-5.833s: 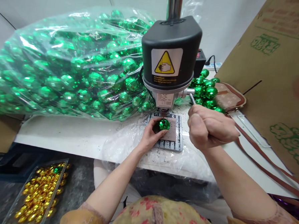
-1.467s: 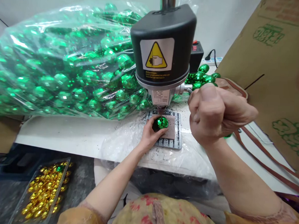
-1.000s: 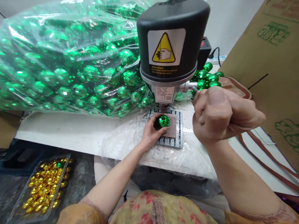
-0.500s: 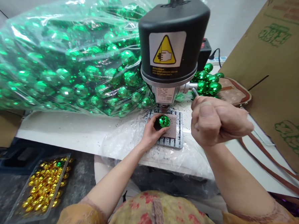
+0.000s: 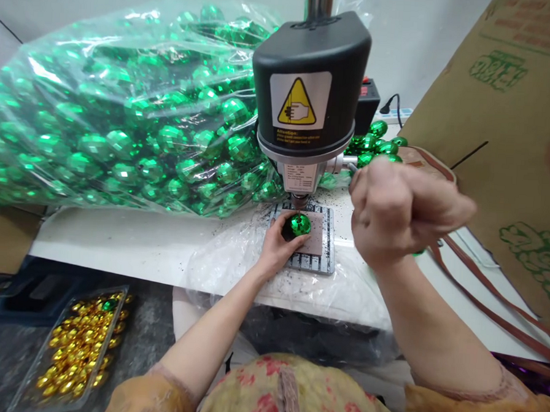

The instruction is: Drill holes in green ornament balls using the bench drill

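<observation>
A black drill press (image 5: 308,91) with a yellow hand-warning label stands in the middle. Beneath its chuck, my left hand (image 5: 277,240) grips a shiny green faceted ball (image 5: 300,224) between thumb and fingers, on a pinkish-brown pad (image 5: 316,242) over the slotted metal base (image 5: 325,265). The drill tip is at the top of the ball. My right hand (image 5: 395,206) is closed round the end of the press's lever (image 5: 352,167), right of the drill head; it hides most of the lever.
A clear bag of green balls (image 5: 136,125) fills the left back. Loose green balls (image 5: 379,144) and a brown bag (image 5: 425,161) lie behind my right hand. A cardboard box (image 5: 512,151) stands right; a tray of gold balls (image 5: 76,343) sits lower left.
My right hand has risen slightly with the lever. A green ball has come into view beside my right wrist. The whole view has shifted a little; my left hand still holds the ball.
</observation>
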Demonstrator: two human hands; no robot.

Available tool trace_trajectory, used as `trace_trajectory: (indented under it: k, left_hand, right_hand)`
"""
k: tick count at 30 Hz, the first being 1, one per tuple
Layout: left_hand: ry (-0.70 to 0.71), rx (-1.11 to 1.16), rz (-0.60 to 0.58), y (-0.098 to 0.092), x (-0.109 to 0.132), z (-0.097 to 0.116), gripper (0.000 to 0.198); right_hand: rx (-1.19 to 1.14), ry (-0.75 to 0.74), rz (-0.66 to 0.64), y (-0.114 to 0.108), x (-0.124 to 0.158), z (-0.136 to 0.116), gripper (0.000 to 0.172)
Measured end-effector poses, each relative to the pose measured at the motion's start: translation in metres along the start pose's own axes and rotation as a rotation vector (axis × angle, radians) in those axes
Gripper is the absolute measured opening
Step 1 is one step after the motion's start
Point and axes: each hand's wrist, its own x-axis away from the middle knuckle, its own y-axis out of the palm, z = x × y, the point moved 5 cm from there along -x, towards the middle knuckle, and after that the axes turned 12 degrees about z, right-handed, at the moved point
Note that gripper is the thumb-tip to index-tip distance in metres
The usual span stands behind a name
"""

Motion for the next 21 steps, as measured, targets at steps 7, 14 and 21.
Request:
trace_trajectory:
  k: [7, 14, 21]
  left_hand:
    - [0.235, -0.142, 0.216, -0.023, 0.029, 0.030, 0.048]
    - [1.179, -0.401, -0.286, -0.037, 0.145, 0.057, 0.036]
    - [1.074, -0.407, -0.314, -0.019, 0.141, 0.051, 0.029]
  right_hand:
    - [-0.106, 0.040, 0.144, 0.023, -0.035, -0.003, 0.048]
    - [-0.224, 0.023, 0.122, 0.021, -0.037, -0.003, 0.057]
    - [-0.097, 0.018, 0.109, 0.021, -0.036, 0.000, 0.047]
